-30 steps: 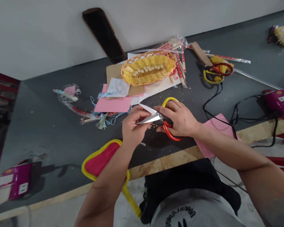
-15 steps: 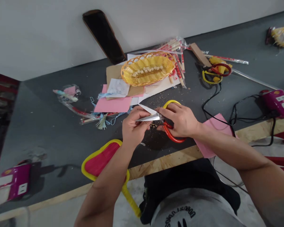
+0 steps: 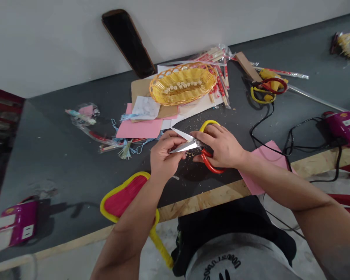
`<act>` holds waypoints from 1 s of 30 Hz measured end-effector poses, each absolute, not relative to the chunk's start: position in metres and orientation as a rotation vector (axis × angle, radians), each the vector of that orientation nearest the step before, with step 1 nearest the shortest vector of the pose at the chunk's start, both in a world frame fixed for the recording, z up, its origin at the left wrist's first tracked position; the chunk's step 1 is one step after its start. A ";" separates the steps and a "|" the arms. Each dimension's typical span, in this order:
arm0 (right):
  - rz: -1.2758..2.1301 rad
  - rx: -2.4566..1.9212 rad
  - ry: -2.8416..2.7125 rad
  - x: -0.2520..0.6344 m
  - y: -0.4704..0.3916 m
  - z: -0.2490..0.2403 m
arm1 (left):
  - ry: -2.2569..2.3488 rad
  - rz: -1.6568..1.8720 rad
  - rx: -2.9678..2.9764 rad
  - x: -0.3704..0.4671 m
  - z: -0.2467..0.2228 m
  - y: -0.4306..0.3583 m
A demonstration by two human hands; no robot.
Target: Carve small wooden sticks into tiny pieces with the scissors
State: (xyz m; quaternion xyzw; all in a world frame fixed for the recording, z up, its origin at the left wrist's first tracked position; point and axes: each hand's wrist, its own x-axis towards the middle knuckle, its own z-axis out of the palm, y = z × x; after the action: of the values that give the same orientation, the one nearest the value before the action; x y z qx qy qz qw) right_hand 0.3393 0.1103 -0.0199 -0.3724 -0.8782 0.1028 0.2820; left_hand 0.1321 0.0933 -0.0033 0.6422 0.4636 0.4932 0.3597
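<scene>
My right hand (image 3: 224, 147) grips a pair of scissors (image 3: 212, 165) with one yellow and one red handle loop. The parted blades point left, toward my left hand (image 3: 165, 154). That hand is closed, its fingers pinched around something small that sits mostly behind the blades, so I cannot make out what it is. Small pale crumbs (image 3: 189, 154) lie on the grey tabletop (image 3: 192, 179) below the blades. Just beyond my hands, a yellow woven basket (image 3: 181, 97) holds a row of small beige pieces (image 3: 182, 86).
Under the basket lie brown, white and pink sheets (image 3: 140, 128). Wrapped chopsticks (image 3: 221, 83) are behind it. A red fan-shaped piece with yellow edging (image 3: 125, 196) lies by my left forearm. Purple power strips (image 3: 342, 126) and black cords (image 3: 261, 123) are at the sides.
The scissors have shifted slightly; the lower blade is tilted a little more downward at its tip and the handle loops have moved slightly up. My left hand stays almost in place.
</scene>
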 end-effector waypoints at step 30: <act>0.266 -1.106 -2.429 0.342 0.111 -0.012 | 1.165 1.389 1.683 0.136 -0.002 0.101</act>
State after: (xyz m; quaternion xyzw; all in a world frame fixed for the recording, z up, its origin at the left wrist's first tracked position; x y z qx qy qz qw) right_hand 0.3420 0.1108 -0.0117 -0.4017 -0.8817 0.0967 0.2278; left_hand 0.1356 0.1009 -0.0023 0.6428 0.4450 0.5305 0.3277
